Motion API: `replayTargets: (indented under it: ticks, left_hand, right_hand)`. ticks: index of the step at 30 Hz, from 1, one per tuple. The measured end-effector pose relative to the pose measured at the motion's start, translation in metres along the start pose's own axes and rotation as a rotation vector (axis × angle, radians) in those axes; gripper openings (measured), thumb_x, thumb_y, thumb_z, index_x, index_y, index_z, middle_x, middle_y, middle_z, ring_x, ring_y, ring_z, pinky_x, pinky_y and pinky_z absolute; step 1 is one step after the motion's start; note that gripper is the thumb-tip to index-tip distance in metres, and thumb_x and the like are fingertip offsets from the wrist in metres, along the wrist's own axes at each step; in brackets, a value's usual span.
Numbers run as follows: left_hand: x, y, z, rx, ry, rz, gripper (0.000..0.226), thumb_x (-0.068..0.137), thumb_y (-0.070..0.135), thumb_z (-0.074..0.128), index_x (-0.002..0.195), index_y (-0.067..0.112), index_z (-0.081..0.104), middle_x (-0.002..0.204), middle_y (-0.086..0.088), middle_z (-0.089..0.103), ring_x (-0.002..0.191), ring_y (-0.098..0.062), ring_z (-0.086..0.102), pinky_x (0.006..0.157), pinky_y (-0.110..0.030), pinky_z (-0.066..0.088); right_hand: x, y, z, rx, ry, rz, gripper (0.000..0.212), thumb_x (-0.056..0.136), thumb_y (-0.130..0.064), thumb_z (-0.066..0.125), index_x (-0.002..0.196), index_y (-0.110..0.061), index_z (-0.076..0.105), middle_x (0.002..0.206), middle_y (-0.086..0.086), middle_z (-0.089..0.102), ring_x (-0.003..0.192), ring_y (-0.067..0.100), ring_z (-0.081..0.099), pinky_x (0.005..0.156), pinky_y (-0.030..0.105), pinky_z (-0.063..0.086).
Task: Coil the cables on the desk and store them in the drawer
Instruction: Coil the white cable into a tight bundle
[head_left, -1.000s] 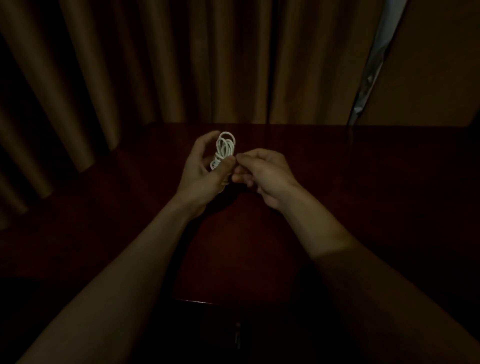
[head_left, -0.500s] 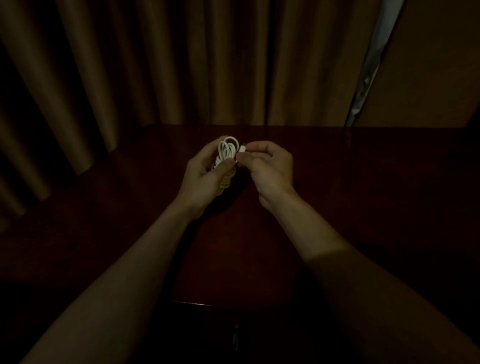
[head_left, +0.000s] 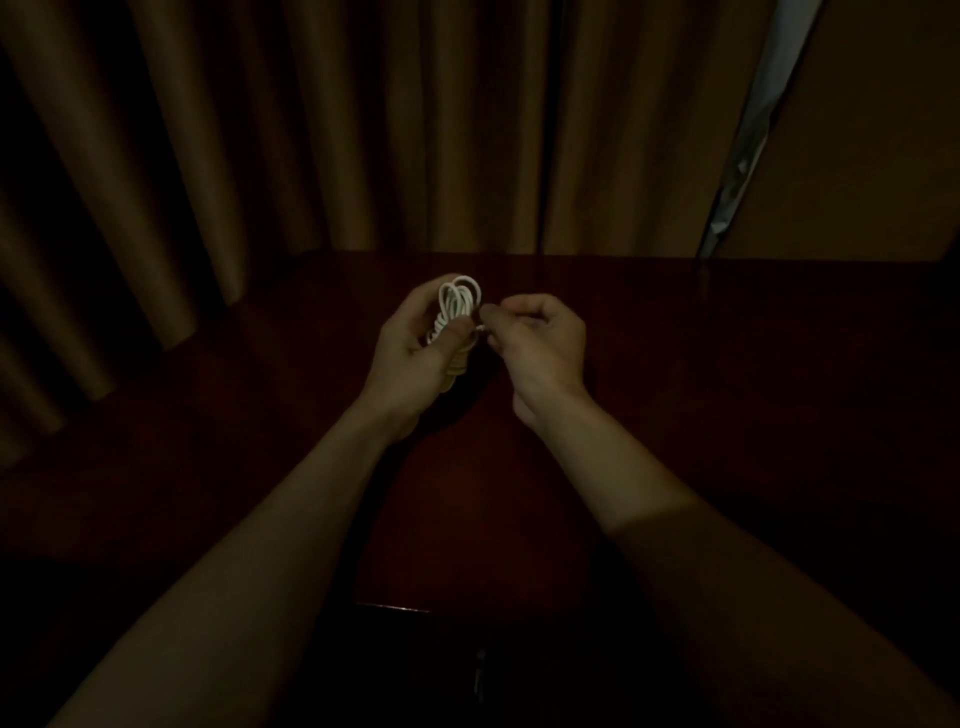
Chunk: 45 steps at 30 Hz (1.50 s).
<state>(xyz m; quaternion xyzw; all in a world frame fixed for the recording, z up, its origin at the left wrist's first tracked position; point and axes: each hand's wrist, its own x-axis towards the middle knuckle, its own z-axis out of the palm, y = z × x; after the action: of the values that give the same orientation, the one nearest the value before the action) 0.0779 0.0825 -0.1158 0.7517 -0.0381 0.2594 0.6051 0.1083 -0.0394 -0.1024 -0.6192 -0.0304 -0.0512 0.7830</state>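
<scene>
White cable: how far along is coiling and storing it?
Done: most of the white cable sits in loops in the left hand. In hand: the right hand pinches its loose end beside the coil. Left: securing that end, then storing the coil, held above the desk; no open drawer shows.

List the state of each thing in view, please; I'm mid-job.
white cable: coiled in loops, held above the desk.
left hand: grips the coil, thumb across it.
right hand: fingers pinch the cable's loose end beside the coil.
curtains: drawn, bright slit at the right.
drawer: cannot be made out, too dark.
</scene>
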Motion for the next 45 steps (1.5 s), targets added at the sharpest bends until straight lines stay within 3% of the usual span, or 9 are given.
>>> replayTargets:
  ticks: [2,6,13,22,28,33,38,41,45]
  left_hand:
    - [-0.001,0.001,0.000,0.009,0.018,0.010,0.040,0.102,0.010,0.063,0.138,0.024,0.057,0.125,0.006,0.069,0.114,-0.008,0.068,0.088,-0.024,0.057]
    - [-0.004,0.003,0.001,0.015,0.016,0.034,0.039,0.103,0.009,0.061,0.138,0.024,0.054,0.123,0.007,0.067,0.109,-0.001,0.068,0.084,-0.017,0.055]
    - [-0.002,0.002,0.003,0.036,-0.021,0.045,0.040,0.103,0.009,0.060,0.142,0.018,0.057,0.130,0.004,0.067,0.119,-0.008,0.066,0.094,-0.027,0.057]
    - [-0.002,0.002,0.004,-0.015,-0.062,0.034,0.040,0.104,0.009,0.057,0.144,0.018,0.058,0.131,0.005,0.068,0.121,-0.008,0.065,0.096,-0.026,0.055]
    - [0.001,0.002,0.000,-0.069,-0.126,-0.015,0.041,0.105,0.009,0.055,0.141,0.029,0.057,0.135,0.002,0.065,0.124,-0.014,0.064,0.097,-0.029,0.054]
    - [0.000,0.003,0.000,-0.084,-0.152,-0.034,0.040,0.102,0.008,0.059,0.127,0.040,0.062,0.126,0.005,0.067,0.113,-0.011,0.066,0.088,-0.027,0.053]
    - [-0.001,0.003,-0.001,-0.123,-0.156,-0.033,0.041,0.101,0.007,0.060,0.125,0.039,0.064,0.128,0.005,0.068,0.118,-0.014,0.067,0.090,-0.028,0.054]
    - [-0.002,0.004,0.000,-0.124,-0.150,-0.022,0.039,0.101,0.006,0.061,0.125,0.036,0.064,0.127,0.006,0.069,0.117,-0.012,0.067,0.090,-0.027,0.054]
    - [-0.003,0.004,0.001,-0.152,-0.156,-0.027,0.038,0.100,0.001,0.061,0.124,0.031,0.065,0.121,0.005,0.071,0.113,-0.012,0.069,0.088,-0.026,0.055]
  right_hand:
    - [0.003,0.004,-0.003,-0.104,0.038,0.024,0.020,0.086,-0.020,0.082,0.088,-0.016,0.063,0.088,0.006,0.072,0.082,0.019,0.073,0.069,0.028,0.058]
    - [0.002,0.003,-0.006,-0.239,-0.081,0.112,0.036,0.090,-0.041,0.078,0.074,-0.011,0.068,0.065,-0.002,0.067,0.053,0.003,0.059,0.052,0.018,0.045]
    - [0.003,0.004,-0.004,-0.246,-0.058,-0.091,0.009,0.094,-0.025,0.074,0.092,-0.017,0.077,0.086,-0.002,0.076,0.081,0.010,0.073,0.070,0.027,0.058]
    - [-0.002,0.001,-0.007,-0.326,-0.106,-0.222,0.018,0.097,-0.015,0.064,0.080,-0.014,0.064,0.062,-0.008,0.060,0.051,-0.003,0.053,0.050,0.015,0.042]
    - [-0.001,-0.002,-0.010,-0.410,-0.183,-0.277,0.020,0.102,-0.013,0.055,0.086,-0.008,0.066,0.068,-0.008,0.058,0.055,-0.003,0.052,0.049,0.013,0.039]
    - [0.004,0.004,-0.012,-0.325,-0.176,-0.130,0.018,0.101,-0.020,0.062,0.088,-0.010,0.069,0.071,-0.003,0.063,0.060,0.006,0.057,0.056,0.027,0.044]
    - [0.005,-0.001,-0.011,-0.162,-0.287,0.048,0.021,0.105,-0.020,0.057,0.119,-0.012,0.070,0.104,0.002,0.073,0.087,0.010,0.067,0.063,0.023,0.048]
    - [0.007,-0.005,-0.013,-0.099,-0.357,0.085,0.023,0.103,-0.013,0.053,0.109,-0.015,0.075,0.093,-0.002,0.073,0.082,0.009,0.063,0.066,0.025,0.043]
    - [0.010,-0.012,-0.019,0.082,-0.377,0.218,0.018,0.101,-0.015,0.057,0.092,-0.015,0.073,0.078,-0.003,0.063,0.062,0.005,0.051,0.055,0.023,0.033]
